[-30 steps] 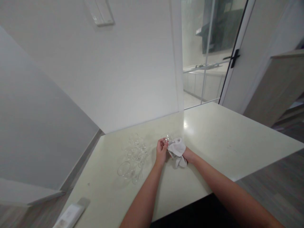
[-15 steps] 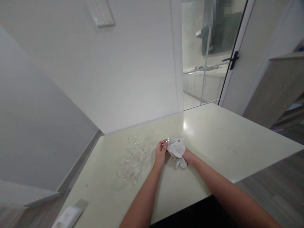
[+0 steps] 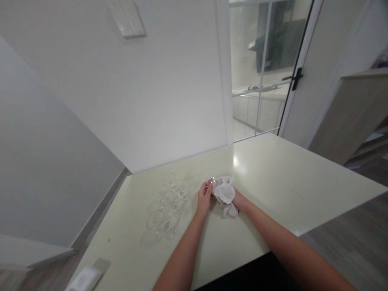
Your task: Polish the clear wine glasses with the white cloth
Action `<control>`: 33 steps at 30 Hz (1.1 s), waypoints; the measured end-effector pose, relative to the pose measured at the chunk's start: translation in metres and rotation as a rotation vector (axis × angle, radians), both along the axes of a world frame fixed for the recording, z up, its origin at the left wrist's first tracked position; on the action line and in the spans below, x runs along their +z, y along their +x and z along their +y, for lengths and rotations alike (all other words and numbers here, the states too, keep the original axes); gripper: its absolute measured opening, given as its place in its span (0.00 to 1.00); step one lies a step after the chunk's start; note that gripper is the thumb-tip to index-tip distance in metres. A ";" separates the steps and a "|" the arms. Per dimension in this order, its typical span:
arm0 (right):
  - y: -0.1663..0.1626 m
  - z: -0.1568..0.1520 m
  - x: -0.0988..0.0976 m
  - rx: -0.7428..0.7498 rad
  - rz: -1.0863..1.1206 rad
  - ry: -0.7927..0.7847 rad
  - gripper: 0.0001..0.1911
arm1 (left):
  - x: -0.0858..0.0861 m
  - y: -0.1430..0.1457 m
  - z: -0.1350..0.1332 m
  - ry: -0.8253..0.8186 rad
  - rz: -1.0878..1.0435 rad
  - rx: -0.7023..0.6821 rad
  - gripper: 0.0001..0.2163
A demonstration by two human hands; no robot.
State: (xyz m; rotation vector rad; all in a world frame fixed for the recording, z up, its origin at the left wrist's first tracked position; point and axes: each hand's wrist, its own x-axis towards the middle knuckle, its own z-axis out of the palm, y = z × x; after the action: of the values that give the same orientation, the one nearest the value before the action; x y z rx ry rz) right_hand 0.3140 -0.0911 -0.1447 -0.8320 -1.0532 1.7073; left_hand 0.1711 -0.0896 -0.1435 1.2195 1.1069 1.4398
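Note:
Over the middle of the pale table, my left hand (image 3: 205, 194) is closed around a clear glass (image 3: 214, 181), fingers curled on its near side. My right hand (image 3: 239, 200) grips a white cloth (image 3: 226, 192), which is bunched against the right side of that glass. Cloth folds hide most of my right fingers and part of the glass, so its full shape does not show. Left of my hands, several clear stemmed glasses (image 3: 169, 200) are grouped on the table; the nearest one (image 3: 155, 219) shows a wide round rim.
The pale glossy table (image 3: 273, 173) runs along a white wall (image 3: 176, 81). A white box-like object (image 3: 85, 279) lies at the table's near left corner. Behind the far edge is a glass door (image 3: 257, 72) with a black handle (image 3: 297, 78); a wooden cabinet (image 3: 339, 117) is at right.
Both hands stay nearly in place with the glass and cloth. The cloth's folds have shifted slightly around the glass. The whole view has tilted a little.

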 end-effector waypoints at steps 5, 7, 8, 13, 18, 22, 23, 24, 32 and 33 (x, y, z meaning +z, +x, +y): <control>0.001 -0.002 0.003 0.017 -0.048 0.095 0.19 | -0.002 0.001 0.001 0.040 -0.054 0.015 0.25; 0.002 -0.003 0.004 0.023 -0.056 0.117 0.19 | -0.004 0.000 0.001 0.026 -0.109 0.000 0.26; 0.002 -0.003 0.004 0.021 -0.057 0.132 0.19 | -0.005 0.000 0.001 0.018 -0.135 -0.017 0.27; 0.002 -0.004 0.001 -0.017 -0.080 0.195 0.21 | -0.006 0.000 0.002 0.030 -0.153 -0.037 0.27; 0.002 -0.002 -0.002 -0.074 -0.068 0.327 0.26 | -0.008 0.000 0.007 0.068 -0.082 0.052 0.23; 0.000 -0.001 -0.005 -0.041 -0.042 0.313 0.24 | -0.010 -0.002 0.007 -0.012 -0.188 0.001 0.25; 0.000 -0.001 -0.005 -0.040 -0.042 0.305 0.24 | -0.009 -0.002 0.007 -0.022 -0.203 -0.013 0.26; 0.000 -0.001 -0.005 -0.044 -0.043 0.301 0.24 | -0.008 -0.002 0.006 -0.024 -0.204 -0.017 0.26; 0.000 -0.001 -0.004 -0.027 -0.065 0.323 0.25 | -0.007 -0.001 0.008 -0.042 -0.222 0.006 0.26; 0.000 -0.001 -0.004 -0.028 -0.060 0.328 0.25 | -0.008 -0.001 0.008 -0.053 -0.250 -0.019 0.27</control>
State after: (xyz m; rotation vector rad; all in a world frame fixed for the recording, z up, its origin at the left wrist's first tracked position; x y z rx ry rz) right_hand 0.3140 -0.0919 -0.1486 -0.6854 -1.3124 1.4415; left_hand 0.1698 -0.0815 -0.1515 0.9795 0.9539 1.4928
